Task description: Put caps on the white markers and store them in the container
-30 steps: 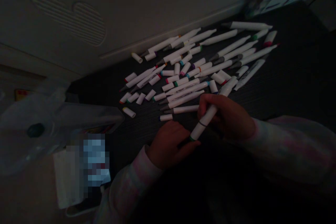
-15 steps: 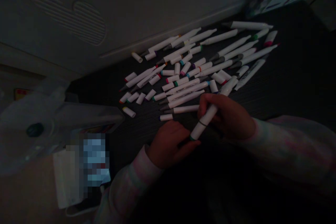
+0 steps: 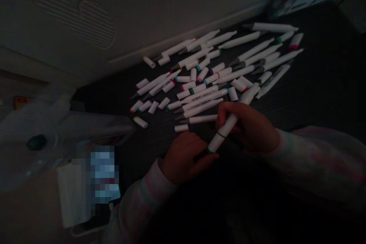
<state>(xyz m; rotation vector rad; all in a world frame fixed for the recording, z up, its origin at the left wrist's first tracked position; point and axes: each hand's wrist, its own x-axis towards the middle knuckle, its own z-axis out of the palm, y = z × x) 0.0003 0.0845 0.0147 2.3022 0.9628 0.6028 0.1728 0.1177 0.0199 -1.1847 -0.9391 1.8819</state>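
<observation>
I see the right hand point(image 3: 249, 127) gripping 1 green-ended white marker point(image 3: 228, 125) mid-barrel, between the 2 hands, left hand point(image 3: 183, 157) at its green end (can't tell if pinching), so a slack hold could drop it among the loose caps point(image 3: 140, 122).

Dim head view: right of centre, I see the right hand point(image 3: 250, 127) wrapped around a tilted white marker point(image 3: 228, 125), its green-ringed end lowermost. At that end, lower centre, is the left hand point(image 3: 184, 158), its hold too dark for me to judge. Loose caps point(image 3: 140, 122) and uncapped markers point(image 3: 239, 40) cover the dark tabletop point(image 3: 317, 84) from centre to upper right.
</observation>
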